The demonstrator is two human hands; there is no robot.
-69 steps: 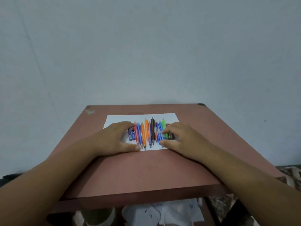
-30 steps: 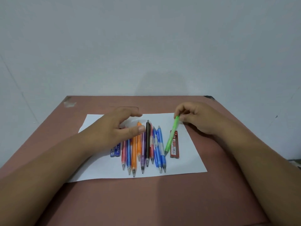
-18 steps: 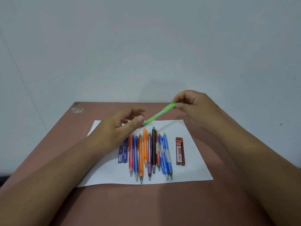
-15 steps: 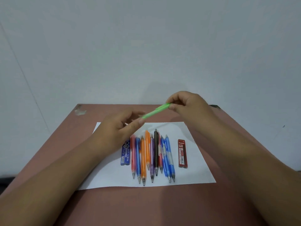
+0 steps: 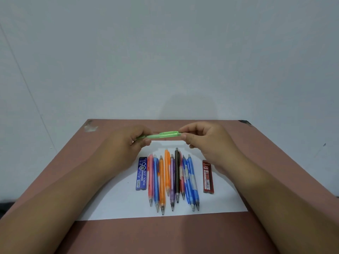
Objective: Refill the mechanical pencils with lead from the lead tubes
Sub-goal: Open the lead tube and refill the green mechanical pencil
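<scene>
A green mechanical pencil (image 5: 163, 135) is held level above the table, between both hands. My left hand (image 5: 128, 143) grips its tip end with curled fingers. My right hand (image 5: 205, 138) pinches its cap end between thumb and fingers. Below them, on a white paper sheet (image 5: 119, 202), lies a row of several mechanical pencils (image 5: 172, 180) in pink, blue, orange, purple and black, tips pointing toward me. A blue lead tube (image 5: 142, 174) lies left of the row. A red lead tube (image 5: 208, 176) lies on its right.
The paper lies on a reddish-brown table (image 5: 165, 235) set against a pale wall (image 5: 165, 52). A pale scuff (image 5: 90, 127) marks the table's far left corner. The table's side edges slope away close to both forearms.
My right hand lifted the green pencil off the paper and swung it level. My left hand rose from the row and took hold of its tip end.
</scene>
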